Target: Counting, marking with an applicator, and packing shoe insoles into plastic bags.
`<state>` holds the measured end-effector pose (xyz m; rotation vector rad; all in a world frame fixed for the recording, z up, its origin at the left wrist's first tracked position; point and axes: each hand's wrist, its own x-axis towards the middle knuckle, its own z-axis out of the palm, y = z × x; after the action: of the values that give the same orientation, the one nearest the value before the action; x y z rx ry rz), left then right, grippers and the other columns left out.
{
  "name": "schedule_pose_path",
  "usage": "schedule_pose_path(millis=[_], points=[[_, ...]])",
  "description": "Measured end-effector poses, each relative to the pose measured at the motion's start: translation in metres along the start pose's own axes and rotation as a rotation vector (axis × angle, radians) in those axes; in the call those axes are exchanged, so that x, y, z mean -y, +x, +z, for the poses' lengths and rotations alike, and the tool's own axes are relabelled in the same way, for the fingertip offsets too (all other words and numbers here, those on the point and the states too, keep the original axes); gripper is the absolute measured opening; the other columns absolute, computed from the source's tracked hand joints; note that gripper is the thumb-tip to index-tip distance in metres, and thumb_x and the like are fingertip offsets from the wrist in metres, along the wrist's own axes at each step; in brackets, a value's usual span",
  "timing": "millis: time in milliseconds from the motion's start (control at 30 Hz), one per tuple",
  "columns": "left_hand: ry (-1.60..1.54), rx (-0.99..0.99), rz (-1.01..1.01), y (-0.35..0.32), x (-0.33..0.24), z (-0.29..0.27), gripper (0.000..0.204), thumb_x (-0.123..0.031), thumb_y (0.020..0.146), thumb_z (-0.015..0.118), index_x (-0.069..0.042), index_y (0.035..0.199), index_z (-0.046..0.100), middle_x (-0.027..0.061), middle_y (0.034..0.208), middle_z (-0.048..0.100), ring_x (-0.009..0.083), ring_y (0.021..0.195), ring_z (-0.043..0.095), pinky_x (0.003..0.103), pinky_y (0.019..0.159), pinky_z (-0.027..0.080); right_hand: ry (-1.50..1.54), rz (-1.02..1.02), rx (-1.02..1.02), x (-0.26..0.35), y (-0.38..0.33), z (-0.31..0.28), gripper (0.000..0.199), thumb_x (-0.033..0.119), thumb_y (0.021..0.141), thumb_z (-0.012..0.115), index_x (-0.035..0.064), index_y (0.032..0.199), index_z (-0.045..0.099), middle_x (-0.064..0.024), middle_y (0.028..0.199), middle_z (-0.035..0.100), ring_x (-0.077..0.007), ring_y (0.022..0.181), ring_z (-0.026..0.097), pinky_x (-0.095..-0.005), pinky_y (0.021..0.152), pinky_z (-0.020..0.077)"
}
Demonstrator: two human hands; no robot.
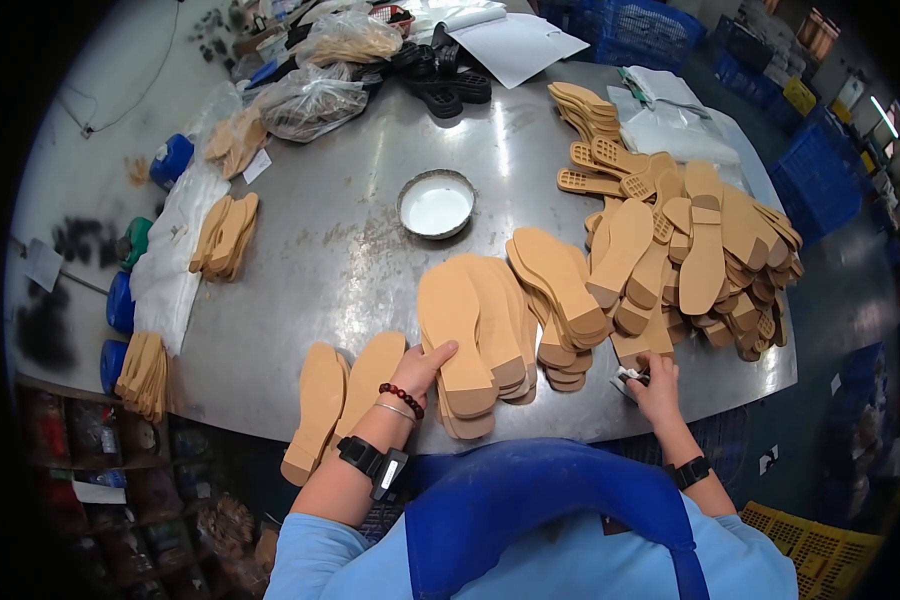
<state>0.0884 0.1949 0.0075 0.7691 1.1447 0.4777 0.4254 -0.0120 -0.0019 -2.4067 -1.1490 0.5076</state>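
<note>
Head view, looking down past a bright blue apron (545, 500): the left forearm slants away to the right, and the left hand (420, 370) lies at the left side of a flat tan shoe sole (452, 310), thumb stretched over its upper face. That grip is partly hidden — the fingers drop from sight by the edge, so I can't tell how firmly they close. The sole lies at the left end of a fanned row, on the near part of the grey metal desk (340, 260). Its long axis runs away from the person, the broad rounded end far and tipped slightly left, the squared heel end near.

The right forearm slants up leftward; the right hand (658, 390) has curled fingers, its grip narrow around a small white crumpled piece (628, 375) — just beside the near end of another tan sole (642, 346). Beyond it spreads a jumbled heap of tan soles (705, 250), pointing many ways. Farther back stands a round, shallow bowl, white inside (437, 203).
</note>
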Motion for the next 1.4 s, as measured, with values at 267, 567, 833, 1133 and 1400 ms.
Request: schedule_pose_path(millis=[267,567,833,1133,1400], points=[[-0.040,-0.018,-0.109,0.006,-0.005,-0.004,0.053,-0.030,0.087,0.071,0.004,0.125,0.056,0.0128,0.115,0.066,0.0227,0.104,0.064,0.034,0.093,0.049,0.672,-0.348,0.330,0.078,0.013,-0.009,0.044,0.005,0.081,0.070,0.0015,0.122,0.055,-0.0158,0.108,0.060,-0.0249,0.089,0.064,-0.0331,0.076,0.0529],[-0.354,0.032,0.136,0.003,0.036,-0.016,0.040,-0.011,0.086,0.067,0.007,0.120,0.053,0.0158,0.113,0.064,0.0236,0.099,0.066,0.035,0.087,0.054,-0.240,-1.113,0.387,0.164,0.030,0.044,0.071,0.038,0.083,0.070,0.0068,0.141,0.043,-0.0153,0.145,0.043,-0.0289,0.135,0.041,-0.0463,0.108,0.0356],[-0.563,0.057,0.215,-0.010,0.045,-0.018,0.038,-0.008,0.087,0.064,0.005,0.120,0.052,0.0148,0.108,0.065,0.0239,0.098,0.066,0.036,0.089,0.055,-0.431,-1.283,0.265,0.154,0.031,0.034,0.075,0.029,0.074,0.075,0.0027,0.137,0.046,-0.0113,0.137,0.049,-0.0296,0.114,0.052,-0.0363,0.098,0.0450],[-0.494,0.059,0.159,0.001,0.045,-0.014,0.042,-0.023,0.090,0.059,0.001,0.124,0.054,0.0126,0.114,0.065,0.0259,0.106,0.063,0.039,0.095,0.051,-0.357,-1.142,0.185,0.159,0.013,0.061,0.077,0.040,0.072,0.077,0.0058,0.133,0.047,-0.0143,0.124,0.052,-0.0353,0.102,0.055,-0.0418,0.084,0.0500],[-0.511,0.054,0.125,0.002,0.055,-0.027,0.038,-0.022,0.089,0.059,0.000,0.120,0.056,0.0110,0.110,0.066,0.0243,0.099,0.066,0.038,0.090,0.054,-0.201,-1.206,0.045,0.164,0.026,0.027,0.065,0.031,0.074,0.074,0.0082,0.130,0.052,-0.0156,0.126,0.052,-0.0352,0.095,0.056,-0.0399,0.082,0.0506]])
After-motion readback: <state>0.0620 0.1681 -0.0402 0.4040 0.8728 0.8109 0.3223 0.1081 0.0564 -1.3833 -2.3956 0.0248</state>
